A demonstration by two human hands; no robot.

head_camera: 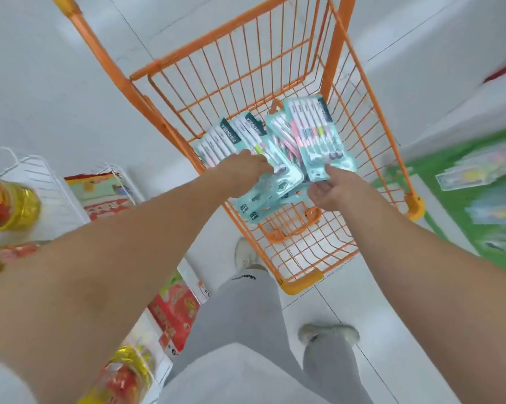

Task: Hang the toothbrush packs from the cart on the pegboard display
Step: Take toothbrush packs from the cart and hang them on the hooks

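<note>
Several teal toothbrush packs (247, 135) lie piled in the orange wire cart (371, 132) in the middle of the view. My left hand (243, 167) reaches into the pile, its fingers curled down over one pack. My right hand (333, 188) pinches the bottom edge of another toothbrush pack (318, 135), which is lifted and tilted against the cart's right side. The green pegboard display (455, 199) shows at the right edge, blurred, with several packs hanging on it.
White wire shelves (41, 182) with yellow oil bottles (9, 205) and red packaged goods (173, 313) stand close on the left. My grey-trousered legs and shoes are below, beside the cart's near corner. White tiled floor surrounds the cart.
</note>
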